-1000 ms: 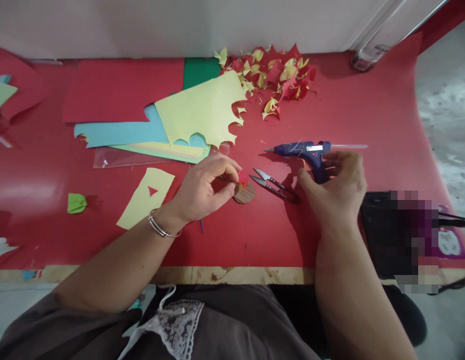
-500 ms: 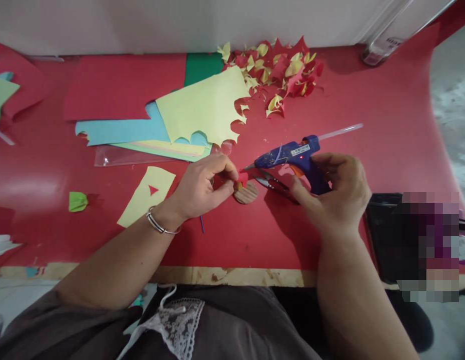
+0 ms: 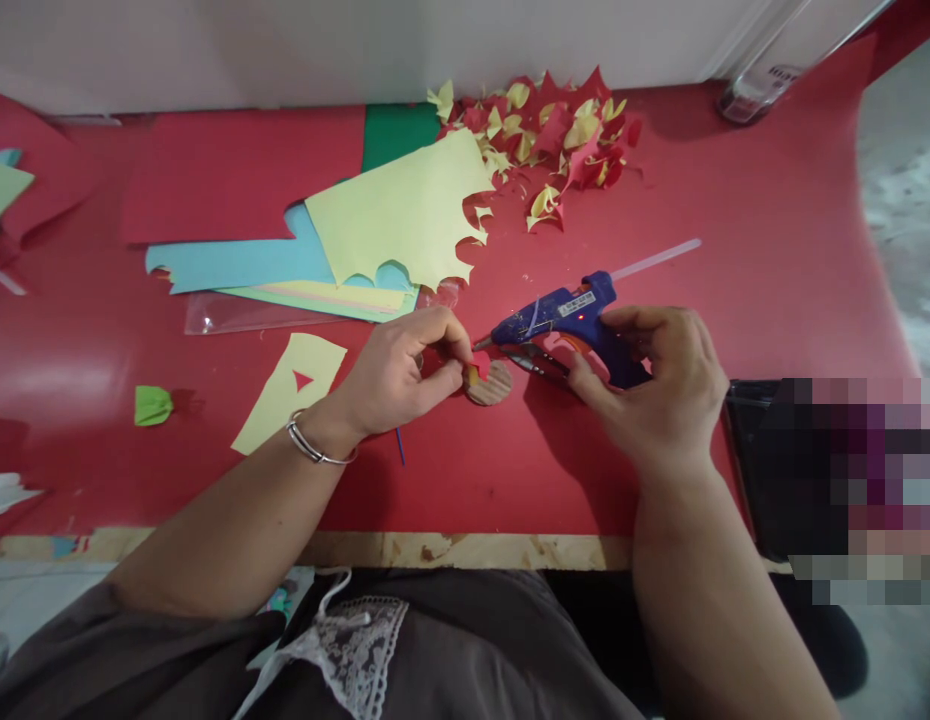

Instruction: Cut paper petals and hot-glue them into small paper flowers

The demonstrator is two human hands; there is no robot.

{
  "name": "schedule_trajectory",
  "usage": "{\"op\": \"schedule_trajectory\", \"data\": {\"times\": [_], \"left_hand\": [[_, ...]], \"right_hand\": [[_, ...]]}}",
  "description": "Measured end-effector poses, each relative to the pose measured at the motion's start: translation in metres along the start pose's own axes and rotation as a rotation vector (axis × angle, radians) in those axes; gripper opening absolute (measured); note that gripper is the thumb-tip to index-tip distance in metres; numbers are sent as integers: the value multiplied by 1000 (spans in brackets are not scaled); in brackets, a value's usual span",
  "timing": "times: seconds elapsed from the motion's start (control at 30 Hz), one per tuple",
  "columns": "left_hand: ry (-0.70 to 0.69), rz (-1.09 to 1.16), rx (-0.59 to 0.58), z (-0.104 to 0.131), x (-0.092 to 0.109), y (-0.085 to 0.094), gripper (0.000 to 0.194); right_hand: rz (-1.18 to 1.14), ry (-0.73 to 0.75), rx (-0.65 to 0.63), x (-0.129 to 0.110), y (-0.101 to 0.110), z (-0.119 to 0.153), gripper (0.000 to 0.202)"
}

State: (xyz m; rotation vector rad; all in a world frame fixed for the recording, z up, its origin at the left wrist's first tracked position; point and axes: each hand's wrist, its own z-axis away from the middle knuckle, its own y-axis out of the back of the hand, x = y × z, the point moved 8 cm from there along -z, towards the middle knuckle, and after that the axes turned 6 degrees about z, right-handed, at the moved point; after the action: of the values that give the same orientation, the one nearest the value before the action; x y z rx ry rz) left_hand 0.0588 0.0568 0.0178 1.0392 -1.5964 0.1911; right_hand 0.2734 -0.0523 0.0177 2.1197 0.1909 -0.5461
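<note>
My left hand (image 3: 412, 370) is closed in a pinch on a small red and yellow paper piece (image 3: 478, 368), held at the upper left edge of a round corrugated cardboard disc (image 3: 491, 384). My right hand (image 3: 660, 385) has its fingers and thumb about the handle of a blue glue gun (image 3: 559, 312), which carries a clear glue stick (image 3: 658, 258) at its rear. The gun's nozzle points left, close to the paper piece; whether it touches cannot be made out. Partly beneath the gun lie small dark-handled snips (image 3: 532, 362).
A heap of red and yellow paper petals (image 3: 547, 125) sits at the back. Left of it are a cut yellow sheet (image 3: 397, 215), a blue sheet (image 3: 232, 265) and red paper (image 3: 240, 175). A green paper piece (image 3: 153, 405) lies left, a clear container (image 3: 765, 85) back right.
The glue gun has shifted left and slightly down with my right hand, its nozzle nearer the paper piece. My left hand keeps its pinch. The whole view has shifted slightly.
</note>
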Motion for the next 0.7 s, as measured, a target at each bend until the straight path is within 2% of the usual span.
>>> {"op": "schedule_trajectory", "data": {"times": [0.7], "left_hand": [[-13,21,-9,0,-2,-1,9]], "right_hand": [[2,1,-15,0,0,-1,30]]}}
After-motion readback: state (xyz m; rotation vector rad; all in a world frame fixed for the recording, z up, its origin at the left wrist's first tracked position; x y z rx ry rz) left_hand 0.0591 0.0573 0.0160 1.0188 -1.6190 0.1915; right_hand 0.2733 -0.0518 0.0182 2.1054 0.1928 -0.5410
